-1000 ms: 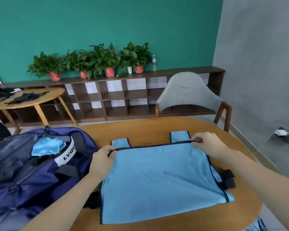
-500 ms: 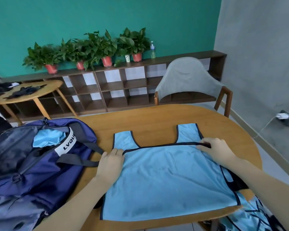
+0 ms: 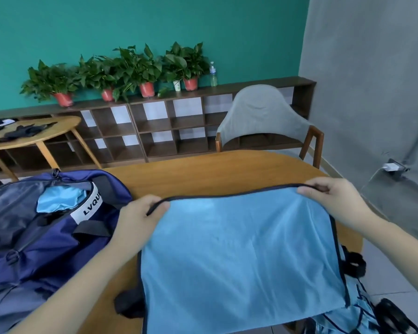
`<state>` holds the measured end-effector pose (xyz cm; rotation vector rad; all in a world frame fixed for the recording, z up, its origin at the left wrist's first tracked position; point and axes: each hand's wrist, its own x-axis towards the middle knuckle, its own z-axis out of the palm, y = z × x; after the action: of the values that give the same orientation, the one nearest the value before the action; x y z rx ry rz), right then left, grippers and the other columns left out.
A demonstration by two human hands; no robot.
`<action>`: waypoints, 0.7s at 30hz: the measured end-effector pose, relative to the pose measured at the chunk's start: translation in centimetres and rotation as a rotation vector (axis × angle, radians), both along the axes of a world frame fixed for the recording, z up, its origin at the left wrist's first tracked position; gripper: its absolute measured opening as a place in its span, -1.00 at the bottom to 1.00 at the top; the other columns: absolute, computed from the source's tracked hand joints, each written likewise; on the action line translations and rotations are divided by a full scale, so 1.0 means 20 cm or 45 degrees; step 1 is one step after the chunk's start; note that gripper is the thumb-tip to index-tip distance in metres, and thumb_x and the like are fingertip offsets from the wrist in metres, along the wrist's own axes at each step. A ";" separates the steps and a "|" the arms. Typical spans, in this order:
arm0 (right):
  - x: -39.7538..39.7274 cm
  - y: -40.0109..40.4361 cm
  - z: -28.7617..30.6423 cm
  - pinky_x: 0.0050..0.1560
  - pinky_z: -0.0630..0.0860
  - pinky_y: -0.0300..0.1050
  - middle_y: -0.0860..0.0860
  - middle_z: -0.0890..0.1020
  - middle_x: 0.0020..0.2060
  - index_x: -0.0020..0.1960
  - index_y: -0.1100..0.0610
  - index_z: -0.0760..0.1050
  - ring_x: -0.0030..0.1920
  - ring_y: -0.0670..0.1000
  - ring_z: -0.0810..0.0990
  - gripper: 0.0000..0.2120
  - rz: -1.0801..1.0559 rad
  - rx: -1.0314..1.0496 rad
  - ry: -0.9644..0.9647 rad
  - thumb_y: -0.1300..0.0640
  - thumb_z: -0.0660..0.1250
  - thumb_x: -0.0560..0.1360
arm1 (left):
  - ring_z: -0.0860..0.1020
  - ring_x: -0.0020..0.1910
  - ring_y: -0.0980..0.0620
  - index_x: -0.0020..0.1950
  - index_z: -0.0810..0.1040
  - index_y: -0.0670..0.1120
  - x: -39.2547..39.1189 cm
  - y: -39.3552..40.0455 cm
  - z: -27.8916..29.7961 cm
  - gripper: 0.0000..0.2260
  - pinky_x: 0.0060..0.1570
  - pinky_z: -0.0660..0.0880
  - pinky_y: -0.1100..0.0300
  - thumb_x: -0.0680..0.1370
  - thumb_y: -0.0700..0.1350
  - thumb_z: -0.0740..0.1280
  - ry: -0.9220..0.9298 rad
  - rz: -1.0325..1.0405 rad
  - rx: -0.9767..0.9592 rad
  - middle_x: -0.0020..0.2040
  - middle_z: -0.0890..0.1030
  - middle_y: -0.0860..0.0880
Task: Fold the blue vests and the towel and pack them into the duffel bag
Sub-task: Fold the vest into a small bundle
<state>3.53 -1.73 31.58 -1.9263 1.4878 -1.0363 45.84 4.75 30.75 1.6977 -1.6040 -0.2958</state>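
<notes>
Both hands have lifted the blue vest's [image 3: 239, 256] dark-trimmed edge off the bench [image 3: 203, 174] since half a second ago, so the shoulder straps that lay flat on the far side are now hidden behind the raised cloth. Left hand [image 3: 136, 213] pinches the edge at its left corner in a closed grip; right hand [image 3: 333, 198] pinches it at the right corner the same way. Its near part hangs over the bench's near edge. On the left lies the open navy duffel bag [image 3: 46, 237], with light blue fabric showing inside. Beyond the oval wooden bench stands a grey chair [image 3: 261, 116], then a low cubby shelf [image 3: 155, 131] carrying potted plants [image 3: 135, 68] against a teal wall. A smaller round table [image 3: 34, 133] stands far left.
</notes>
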 end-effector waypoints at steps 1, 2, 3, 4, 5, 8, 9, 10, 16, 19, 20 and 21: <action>0.01 -0.05 0.03 -0.13 0.49 -0.32 -0.26 0.70 -0.22 -0.11 -0.06 0.68 -0.16 -0.26 0.64 -0.94 0.004 0.004 -0.016 -0.01 0.46 0.51 | 0.47 -0.38 0.15 -0.17 0.60 0.01 0.01 -0.04 0.04 -0.84 -0.35 0.34 0.28 0.58 0.02 0.39 0.018 0.007 0.003 -0.41 0.53 0.16; 0.02 -0.11 0.04 -0.15 0.49 -0.30 -0.22 0.70 -0.24 -0.12 -0.05 0.68 -0.19 -0.24 0.64 -0.91 -0.004 0.014 -0.021 -0.02 0.45 0.52 | 0.49 -0.36 0.15 -0.15 0.61 0.02 0.03 -0.09 0.06 -0.85 -0.34 0.36 0.29 0.59 0.03 0.39 0.019 0.019 0.003 -0.40 0.54 0.15; 0.03 -0.19 0.03 -0.17 0.49 -0.27 -0.17 0.70 -0.26 -0.13 -0.03 0.68 -0.21 -0.22 0.63 -0.89 -0.019 0.018 0.000 -0.03 0.44 0.53 | 0.53 -0.32 0.14 -0.13 0.61 0.04 0.04 -0.15 0.06 -0.86 -0.30 0.40 0.28 0.59 0.04 0.38 0.006 0.037 0.006 -0.36 0.58 0.14; 0.05 -0.26 0.01 -0.18 0.49 -0.25 -0.14 0.70 -0.27 -0.14 -0.01 0.67 -0.23 -0.18 0.63 -0.86 -0.043 0.026 0.032 -0.04 0.44 0.53 | 0.57 -0.27 0.13 -0.11 0.61 0.04 0.06 -0.22 0.03 -0.87 -0.23 0.43 0.25 0.59 0.04 0.38 -0.023 0.055 0.015 -0.30 0.62 0.12; 0.07 -0.33 -0.03 -0.20 0.50 -0.21 -0.12 0.69 -0.27 -0.15 -0.01 0.66 -0.23 -0.15 0.62 -0.85 -0.061 0.043 0.077 -0.05 0.43 0.54 | 0.58 -0.22 0.11 -0.09 0.61 0.03 0.08 -0.28 -0.01 -0.87 -0.18 0.45 0.24 0.60 0.03 0.38 -0.058 0.071 0.033 -0.24 0.65 0.10; 0.09 -0.49 -0.25 -0.24 0.52 -0.14 -0.03 0.69 -0.26 -0.17 0.00 0.63 -0.24 0.00 0.64 -0.82 -0.033 0.210 0.272 -0.06 0.41 0.55 | 0.62 -0.12 0.04 -0.03 0.62 0.01 0.14 -0.42 -0.25 -0.92 -0.21 0.40 0.26 0.60 -0.01 0.39 -0.145 0.102 0.147 -0.18 0.66 0.10; 0.09 -0.51 -0.32 -0.26 0.51 -0.10 0.01 0.69 -0.27 -0.17 0.01 0.63 -0.26 0.05 0.63 -0.80 -0.025 0.253 0.321 -0.06 0.41 0.55 | 0.63 -0.10 0.02 -0.01 0.63 0.02 0.14 -0.43 -0.33 -0.94 -0.18 0.42 0.21 0.60 -0.02 0.39 -0.158 0.109 0.193 -0.17 0.66 0.10; 0.09 -0.51 -0.38 -0.25 0.52 -0.05 0.03 0.68 -0.27 -0.18 0.03 0.62 -0.27 0.07 0.63 -0.79 -0.040 0.268 0.340 -0.07 0.41 0.55 | 0.63 -0.09 0.01 0.00 0.64 0.04 0.14 -0.43 -0.40 -0.94 -0.15 0.46 0.15 0.59 -0.01 0.39 -0.173 0.119 0.211 -0.16 0.67 0.11; 0.09 -0.48 -0.51 -0.01 0.45 -0.19 -0.14 0.65 -0.07 0.00 0.01 0.66 -0.04 -0.10 0.59 -0.86 -0.135 0.101 0.290 -0.04 0.46 0.52 | 0.50 -0.24 0.22 -0.11 0.59 0.05 0.12 -0.39 -0.50 -0.92 -0.26 0.37 0.26 0.58 -0.03 0.41 -0.201 0.136 0.046 -0.24 0.54 0.17; 0.08 -0.50 -0.53 0.01 0.43 -0.19 -0.09 0.67 -0.02 0.06 0.05 0.68 0.00 -0.07 0.60 -0.77 -0.150 0.071 0.302 -0.07 0.46 0.50 | 0.54 -0.21 0.25 -0.10 0.57 0.08 0.11 -0.37 -0.47 -0.92 -0.27 0.35 0.37 0.59 -0.03 0.40 -0.134 0.133 0.047 -0.29 0.57 0.20; 0.08 -0.50 -0.53 0.00 0.44 -0.20 -0.09 0.67 -0.02 0.06 0.05 0.68 -0.01 -0.07 0.61 -0.76 -0.143 0.079 0.292 -0.08 0.45 0.50 | 0.55 -0.20 0.26 -0.08 0.57 0.09 0.11 -0.36 -0.46 -0.94 -0.26 0.37 0.38 0.60 -0.01 0.39 -0.107 0.140 0.050 -0.29 0.58 0.22; 0.09 -0.49 -0.52 -0.03 0.45 -0.23 -0.10 0.69 -0.03 0.05 0.05 0.68 -0.03 -0.10 0.61 -0.77 -0.136 0.091 0.261 -0.08 0.45 0.51 | 0.56 -0.19 0.26 -0.06 0.58 0.09 0.11 -0.35 -0.45 -0.95 -0.25 0.39 0.36 0.60 0.00 0.39 -0.087 0.151 0.045 -0.28 0.59 0.26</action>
<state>5.28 -11.53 21.28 -1.9692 1.7324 -0.8367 48.08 -2.31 21.71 1.8395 -1.5480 -0.2104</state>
